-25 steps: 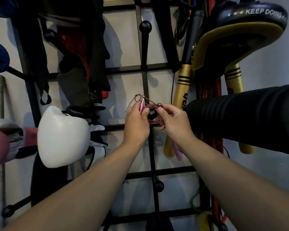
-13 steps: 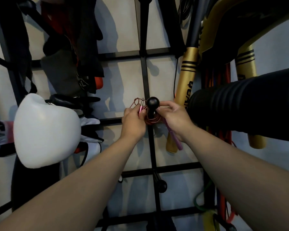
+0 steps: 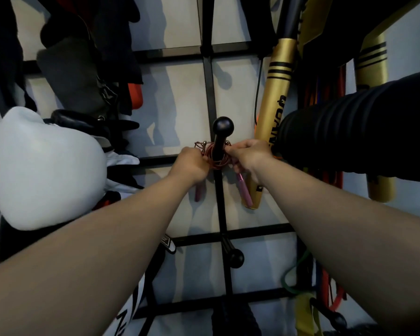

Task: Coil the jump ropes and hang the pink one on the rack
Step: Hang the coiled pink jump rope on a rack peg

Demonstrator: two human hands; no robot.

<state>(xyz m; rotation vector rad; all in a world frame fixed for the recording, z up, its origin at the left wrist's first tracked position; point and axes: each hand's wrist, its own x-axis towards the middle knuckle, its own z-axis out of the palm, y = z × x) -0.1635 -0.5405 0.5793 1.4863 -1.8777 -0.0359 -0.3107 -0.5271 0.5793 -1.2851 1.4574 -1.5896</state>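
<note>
1. White leather of a large boxing glove (image 3: pixel 46 166) fills the far left of our view, hanging on the black metal grid rack (image 3: pixel 207 76) well apart from the work; it plays no part in the job.
2. Our left hand (image 3: pixel 190 163) is closed in a pinching grip on the left side of the thin pink wire jump rope coil (image 3: pixel 217 157), with one slim pink handle (image 3: pixel 198 192) hanging below that fist.
3. At the centre, the coil sits looped around the stem of the black ball-tipped peg (image 3: pixel 222 128), behind the ball, so we judge the coiling done and the hanging all but done.
4. Our right hand (image 3: pixel 249 156) pinches the right side of the coil, fingers curled shut on the wire, and the second pink handle (image 3: pixel 244 190) dangles under it beside a gold and black striped bat (image 3: pixel 272 112).
5. What we judge is left: let go with both hands and see that the coil rests on the peg by its own weight. We see no other jump rope clearly, so we cannot tell how that part stands.
</note>
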